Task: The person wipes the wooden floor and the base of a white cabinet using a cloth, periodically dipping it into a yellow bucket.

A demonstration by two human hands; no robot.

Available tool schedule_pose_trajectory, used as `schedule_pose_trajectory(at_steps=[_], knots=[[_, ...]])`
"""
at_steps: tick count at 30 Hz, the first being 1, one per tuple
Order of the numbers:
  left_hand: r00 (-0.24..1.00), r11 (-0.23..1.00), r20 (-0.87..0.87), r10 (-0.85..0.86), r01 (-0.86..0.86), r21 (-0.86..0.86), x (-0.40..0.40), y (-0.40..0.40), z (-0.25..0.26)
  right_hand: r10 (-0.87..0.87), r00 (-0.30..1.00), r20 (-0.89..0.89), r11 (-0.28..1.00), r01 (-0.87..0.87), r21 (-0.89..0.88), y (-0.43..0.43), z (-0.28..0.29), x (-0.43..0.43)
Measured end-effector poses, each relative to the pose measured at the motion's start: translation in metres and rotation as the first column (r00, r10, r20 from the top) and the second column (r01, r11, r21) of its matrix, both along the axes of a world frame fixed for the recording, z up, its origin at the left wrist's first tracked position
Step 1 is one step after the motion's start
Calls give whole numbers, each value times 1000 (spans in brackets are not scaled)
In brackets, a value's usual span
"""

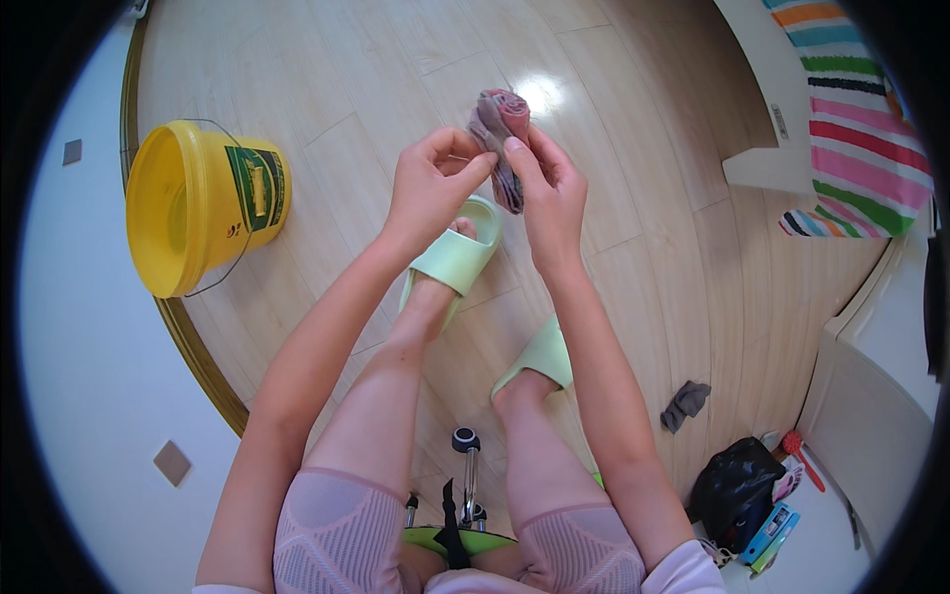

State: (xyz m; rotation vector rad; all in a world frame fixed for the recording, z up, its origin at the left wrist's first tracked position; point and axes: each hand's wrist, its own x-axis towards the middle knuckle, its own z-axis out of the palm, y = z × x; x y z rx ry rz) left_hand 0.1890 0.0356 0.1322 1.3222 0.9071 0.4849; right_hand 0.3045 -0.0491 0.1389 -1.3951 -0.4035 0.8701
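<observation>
Above my feet, a rolled piece of pink and grey cloth [499,122], possibly a sock, is held up between both hands. My right hand [553,178] grips it from the right, thumb in front and fingers behind. On the other side, my left hand [445,182] pinches the cloth's left edge between thumb and fingertips. The roll's spiral end faces up, and a looser part hangs below the fingers. Where the fingers go behind the cloth, their tips are hidden. Below it is a light green slipper [460,260] on my left foot.
A yellow bucket [211,211] with a wire handle lies on its side at left, near the wall. A dark grey cloth [685,406] lies on the wooden floor [638,297]. A black plastic bag [736,482] and a blue box [772,533] are at lower right. Striped fabric [865,141] hangs at upper right.
</observation>
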Motion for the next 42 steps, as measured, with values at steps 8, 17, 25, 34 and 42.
schedule_pose_trajectory(at_steps=[8, 17, 25, 34, 42], knots=[[999, 999, -13, 33, -33, -9, 14, -6, 4, 31, 925, 379, 995, 7, -98, -7, -16, 15], [979, 619, -161, 126, 50, 784, 35, 12, 33, 98, 549, 830, 982, 85, -172, -20, -10, 28], [964, 767, 19, 264, -221, 602, 16, 25, 43, 111, 493, 863, 979, 95, -180, -7, -5, 19], [593, 346, 114, 797, -603, 719, -156, 119, 75, 138, 527, 839, 990, -41, -137, 38, -1, -8], [271, 573, -545, 793, -31, 819, -257, 147, 52, 303, 804, 512, 953, -257, -161, 61, 8, -37]])
